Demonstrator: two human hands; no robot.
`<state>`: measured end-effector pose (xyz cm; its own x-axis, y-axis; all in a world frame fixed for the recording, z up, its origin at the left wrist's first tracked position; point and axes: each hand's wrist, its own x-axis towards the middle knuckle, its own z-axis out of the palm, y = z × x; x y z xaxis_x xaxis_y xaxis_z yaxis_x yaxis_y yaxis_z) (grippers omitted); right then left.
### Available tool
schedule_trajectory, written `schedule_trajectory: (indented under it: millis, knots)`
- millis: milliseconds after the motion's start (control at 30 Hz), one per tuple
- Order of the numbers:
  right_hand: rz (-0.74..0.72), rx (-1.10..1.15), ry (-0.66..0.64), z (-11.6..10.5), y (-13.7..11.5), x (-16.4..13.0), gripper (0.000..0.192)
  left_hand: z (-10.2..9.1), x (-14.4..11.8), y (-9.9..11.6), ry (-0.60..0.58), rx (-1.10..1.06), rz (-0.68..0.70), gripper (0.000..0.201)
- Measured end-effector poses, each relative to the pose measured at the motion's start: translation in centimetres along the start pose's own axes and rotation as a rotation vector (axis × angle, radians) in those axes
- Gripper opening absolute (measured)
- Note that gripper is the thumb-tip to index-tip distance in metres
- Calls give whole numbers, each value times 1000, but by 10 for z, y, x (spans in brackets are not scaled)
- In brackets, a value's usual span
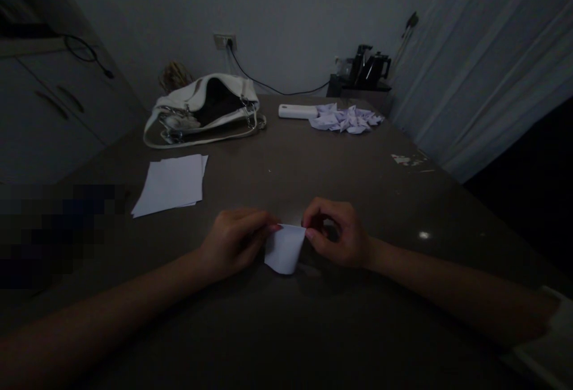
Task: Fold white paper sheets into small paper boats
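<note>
A small folded white paper piece (285,249) lies on the dark table (313,163) in front of me. My left hand (235,240) pinches its upper left corner with fingertips. My right hand (338,233) pinches the upper right corner, fingers curled. The paper's lower point rests toward me between both hands.
A stack of white paper sheets (171,184) lies to the left. A white handbag (203,109) sits at the back left. A pile of folded paper pieces (347,119) and a white flat device (295,111) lie at the back. A black kettle (369,70) stands by the wall; a curtain hangs right.
</note>
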<state>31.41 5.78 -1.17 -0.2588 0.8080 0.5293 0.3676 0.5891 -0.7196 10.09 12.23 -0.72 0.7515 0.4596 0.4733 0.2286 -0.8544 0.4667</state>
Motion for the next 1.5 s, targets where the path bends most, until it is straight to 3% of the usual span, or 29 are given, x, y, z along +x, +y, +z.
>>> schedule_trajectory:
  millis: [200,400,600,800,1000,1200,1500]
  knots:
    - [140,53,-8,-2,1,4,6,-3,2,0,-118,-73,-74,24]
    - [393,277,-44,0,13,12,6,-4,13,-1,-235,-345,-367,32]
    - [429,260,-39,2,16,13,9,-2,15,-5,-216,-311,-398,33]
    - [312,-7,46,5,12,10,5,-1,14,-8,-203,-99,-367,33]
    - [101,-318,-31,6,8,7,8,2,13,-5,-252,6,-282,26]
    - [-8,-396,-115,8,9,5,14,4,12,-5,-228,53,-223,24]
    - [6,-444,-162,8,11,3,17,4,12,-5,-224,35,-238,22]
